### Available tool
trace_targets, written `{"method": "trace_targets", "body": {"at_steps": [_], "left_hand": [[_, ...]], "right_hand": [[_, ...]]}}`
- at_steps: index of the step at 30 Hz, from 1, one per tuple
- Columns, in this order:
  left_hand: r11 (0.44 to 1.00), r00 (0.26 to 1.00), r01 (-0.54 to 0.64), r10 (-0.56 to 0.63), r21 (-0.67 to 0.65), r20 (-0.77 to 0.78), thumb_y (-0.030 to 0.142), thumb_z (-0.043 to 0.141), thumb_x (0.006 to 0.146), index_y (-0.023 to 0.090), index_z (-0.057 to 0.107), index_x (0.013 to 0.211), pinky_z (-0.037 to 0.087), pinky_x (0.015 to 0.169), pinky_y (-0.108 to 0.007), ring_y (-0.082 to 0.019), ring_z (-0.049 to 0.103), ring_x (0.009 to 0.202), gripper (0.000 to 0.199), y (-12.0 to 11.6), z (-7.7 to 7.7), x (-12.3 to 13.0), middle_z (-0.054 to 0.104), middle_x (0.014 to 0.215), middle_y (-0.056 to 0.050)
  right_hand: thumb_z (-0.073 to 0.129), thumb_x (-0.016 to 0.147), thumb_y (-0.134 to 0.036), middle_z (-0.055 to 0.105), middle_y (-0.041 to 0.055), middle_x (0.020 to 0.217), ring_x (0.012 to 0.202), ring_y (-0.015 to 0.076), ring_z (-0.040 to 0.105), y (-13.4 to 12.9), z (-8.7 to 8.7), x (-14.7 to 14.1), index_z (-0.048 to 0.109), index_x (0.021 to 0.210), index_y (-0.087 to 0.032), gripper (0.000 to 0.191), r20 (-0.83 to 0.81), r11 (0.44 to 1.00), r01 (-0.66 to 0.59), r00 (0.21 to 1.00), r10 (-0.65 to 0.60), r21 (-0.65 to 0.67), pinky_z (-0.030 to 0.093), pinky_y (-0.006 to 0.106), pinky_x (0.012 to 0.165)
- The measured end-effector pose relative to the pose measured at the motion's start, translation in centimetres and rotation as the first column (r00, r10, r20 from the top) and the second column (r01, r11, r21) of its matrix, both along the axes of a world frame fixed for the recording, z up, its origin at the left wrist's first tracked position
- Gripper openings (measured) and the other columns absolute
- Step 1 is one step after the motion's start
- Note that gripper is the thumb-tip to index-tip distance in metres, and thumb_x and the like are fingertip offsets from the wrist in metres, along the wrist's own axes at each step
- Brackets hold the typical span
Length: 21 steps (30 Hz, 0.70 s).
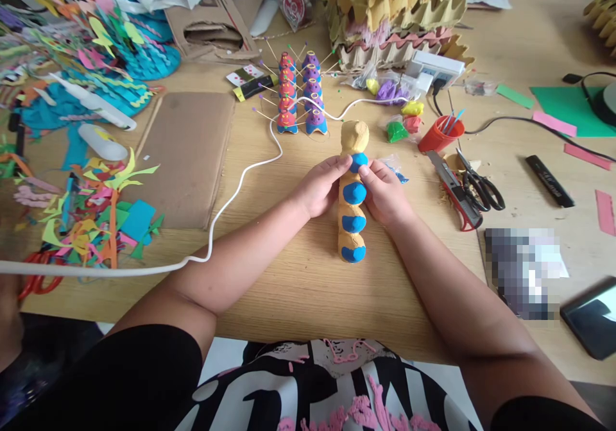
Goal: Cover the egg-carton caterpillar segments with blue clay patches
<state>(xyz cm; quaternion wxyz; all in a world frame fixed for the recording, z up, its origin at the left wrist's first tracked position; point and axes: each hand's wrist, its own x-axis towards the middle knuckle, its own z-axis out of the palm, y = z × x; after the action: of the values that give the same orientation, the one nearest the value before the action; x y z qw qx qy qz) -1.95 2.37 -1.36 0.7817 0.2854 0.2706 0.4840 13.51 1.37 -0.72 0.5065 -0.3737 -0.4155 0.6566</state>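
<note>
A bumpy egg-carton strip point(353, 208), coated in yellow-orange clay with blue clay patches down its length, is held upright over the table in front of me. My left hand point(321, 184) grips its left side near the top, thumb by the uppermost blue patch. From the other side my right hand point(385, 190) grips it, thumb pressed against the edge of that same patch. The fingers behind the strip are partly hidden. A small clear bag with blue clay point(398, 173) lies just beyond my right hand. Two finished-looking caterpillar strips, one red point(287, 91) and one purple point(314, 91), stand farther back.
A white cable point(240, 184) crosses the table and passes over my left forearm. Paper scraps point(103, 210) and brown cardboard point(185, 155) lie left. On the right are a red cup point(439, 135), a box cutter point(455, 190) and scissors point(479, 181). Egg trays point(389, 14) are stacked behind.
</note>
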Motion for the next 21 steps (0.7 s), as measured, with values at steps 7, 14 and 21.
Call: {"method": "trace_targets", "body": {"at_steps": [7,14,21], "left_hand": [[1.0,0.999,0.0,0.0,-0.01,-0.036,0.058,0.094,0.088,0.02,0.074,0.087,0.057,0.07,-0.025,-0.013,0.075,0.071,0.044,-0.02,-0.01,-0.08,0.079,0.081,0.001],[1.0,0.999,-0.008,0.008,-0.021,-0.032,0.065,0.086,0.094,0.021,0.075,0.087,0.057,0.072,-0.027,-0.014,0.075,0.073,0.046,-0.03,0.25,-0.02,0.08,0.082,0.001],[0.999,0.999,-0.033,0.032,-0.025,-0.038,0.069,0.083,0.095,0.019,0.077,0.088,0.057,0.074,-0.028,-0.017,0.076,0.075,0.05,-0.15,0.49,-0.09,0.081,0.082,-0.002]], "right_hand": [[0.105,0.063,-0.072,0.061,-0.0055,0.066,0.06,0.0097,0.048,0.29,-0.45,0.41,0.064,0.074,-0.023,0.065,0.152,0.994,0.059,0.986,-0.073,0.097,0.039,0.027,0.057],[0.105,0.063,-0.072,0.064,-0.0046,0.066,0.058,0.0096,0.049,0.31,-0.46,0.55,0.067,0.072,-0.023,0.062,0.196,0.989,0.084,0.975,-0.107,0.122,0.038,0.027,0.055],[0.106,0.062,-0.071,0.071,-0.0036,0.073,0.068,0.0139,0.062,0.32,-0.55,0.63,0.074,0.082,-0.025,0.059,0.082,0.996,0.013,0.996,-0.02,0.084,0.054,0.03,0.067]]}}
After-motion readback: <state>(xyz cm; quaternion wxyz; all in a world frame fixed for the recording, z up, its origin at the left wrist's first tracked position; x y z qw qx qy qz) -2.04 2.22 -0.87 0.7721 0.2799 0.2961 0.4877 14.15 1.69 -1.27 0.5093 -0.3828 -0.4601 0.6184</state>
